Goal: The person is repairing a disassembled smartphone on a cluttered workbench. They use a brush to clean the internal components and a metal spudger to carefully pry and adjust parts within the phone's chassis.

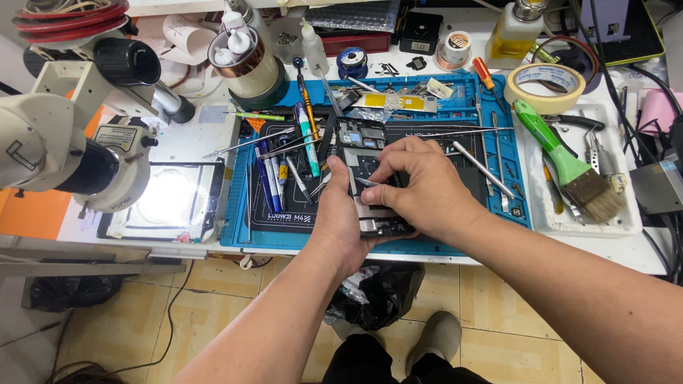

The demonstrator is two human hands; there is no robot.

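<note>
Two bare hands meet over an opened phone (370,174) that lies with its back cover off on the blue work mat (455,245), near the mat's middle and just toward the person from a row of pens and screwdrivers (284,174). The left hand (338,220) cups the phone from its left edge and underside, fingers wrapped round the frame and thumb pressed along the side, so it is closed on the phone itself. The right hand (420,185) comes across the phone from the other side, thumb and forefinger pinched together on a small, thin, pale piece (368,183) over the phone's middle; what that piece is cannot be told at this size.

Off the mat's left edge stands a microscope (64,135) over a lit white pad (167,199). Beyond the mat's right edge a white tray (626,226) holds a green-handled brush (569,163), and a roll of masking tape (546,85) sits at the mat's far right corner. A thin metal rod (484,169) lies on the mat just right of the right hand.

Judging from the pose, the main risk is the pinched piece: a pull at a slant could tear or crease it, or the fingertips could slip and knock the bare parts inside the phone. The phone is lifted and tilted in one hand rather than lying flat, so a firm tug could twist it loose toward the mat's near edge and the floor below. Loose tools crowd the mat close to both wrists and could be swept aside.
</note>
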